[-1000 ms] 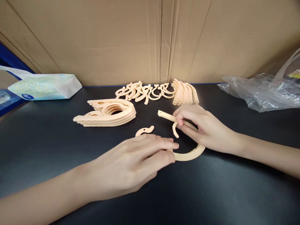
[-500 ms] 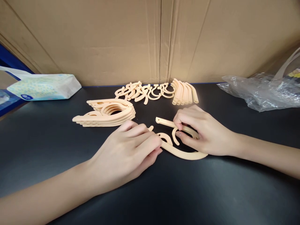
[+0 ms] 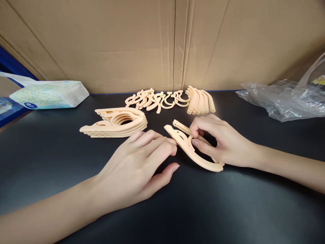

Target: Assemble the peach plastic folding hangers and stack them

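A beige plastic folding clothes hanger (image 3: 203, 163) rests on the black tabletop, its two arms folded in toward each other. My right hand (image 3: 224, 140) pinches it between thumb and fingers near the hook; the fingers cover part of that side. Beside the hanger's near arm, my left hand (image 3: 142, 166) has its thumb apart from the other fingers. Its fingertips reach the arm's edge, and I cannot tell whether they press on it. Folded hangers of the same kind lie in a stack (image 3: 111, 130) beyond my left hand.
At the back lie a row of loose curved hook pieces (image 3: 153, 100) and a bundle of hanger arms (image 3: 199, 100). A tissue pack (image 3: 50, 95) stands on the left, a clear plastic bag (image 3: 274, 101) on the right. Cardboard (image 3: 114, 44) walls off the far edge.
The hanger's near arm has swung inward toward the far one. My left thumb and fingers have parted from their grip on it. My right hand has stayed on the hanger.
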Tool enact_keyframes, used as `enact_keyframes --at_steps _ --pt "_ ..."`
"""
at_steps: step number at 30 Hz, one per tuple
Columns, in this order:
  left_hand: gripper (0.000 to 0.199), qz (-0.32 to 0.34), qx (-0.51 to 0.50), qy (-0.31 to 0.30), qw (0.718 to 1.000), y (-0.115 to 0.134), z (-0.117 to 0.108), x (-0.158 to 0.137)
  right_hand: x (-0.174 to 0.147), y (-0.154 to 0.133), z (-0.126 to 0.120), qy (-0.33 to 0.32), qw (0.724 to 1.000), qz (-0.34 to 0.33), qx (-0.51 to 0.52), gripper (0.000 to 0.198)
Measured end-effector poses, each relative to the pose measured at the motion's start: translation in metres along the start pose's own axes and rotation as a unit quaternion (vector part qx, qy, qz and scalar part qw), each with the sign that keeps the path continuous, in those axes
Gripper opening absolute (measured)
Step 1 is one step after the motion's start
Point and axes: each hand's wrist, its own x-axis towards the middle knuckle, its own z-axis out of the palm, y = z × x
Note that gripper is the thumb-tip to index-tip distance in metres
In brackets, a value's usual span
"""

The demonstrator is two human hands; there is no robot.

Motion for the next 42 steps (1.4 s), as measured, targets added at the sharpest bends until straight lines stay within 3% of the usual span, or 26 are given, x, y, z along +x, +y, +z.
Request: enact_keyframes --at_steps 10,14,22,26,31,35,42 --pt "0.021 -0.105 -0.078 0.006 0.991 -0.002 0.001 -0.002 -0.001 -0.001 0.000 0.008 1.000 -0.009 0.014 0.006" --pt "0.033 -0.112 -0.069 -0.014 0.991 -0.004 0.002 -0.001 -0.002 0.000 0.001 0.002 0.999 -0.032 0.006 0.007" --pt "0.027 -0.094 -0.072 -0.034 0.992 -0.004 0.004 0.000 -0.002 -0.003 0.002 0.005 0.995 -0.086 -0.041 0.010" --pt "0.023 -0.072 0.050 -0.022 0.996 -0.004 0.002 0.001 -0.002 -0.003 0.002 0.019 0.995 -0.079 -0.064 0.011" --pt "0.021 -0.098 0.282 -0.032 0.954 0.002 -0.003 0.001 -0.004 -0.002 0.002 0.042 0.996 -0.048 -0.068 0.017" --pt "0.022 -0.104 0.298 -0.059 0.947 0.006 -0.004 -0.003 -0.004 -0.001 0.002 0.049 0.996 -0.048 -0.064 0.023" --pt "0.025 -0.069 0.341 -0.051 0.936 0.009 -0.006 -0.001 -0.004 -0.001 0.002 0.044 0.996 -0.045 -0.068 0.025"
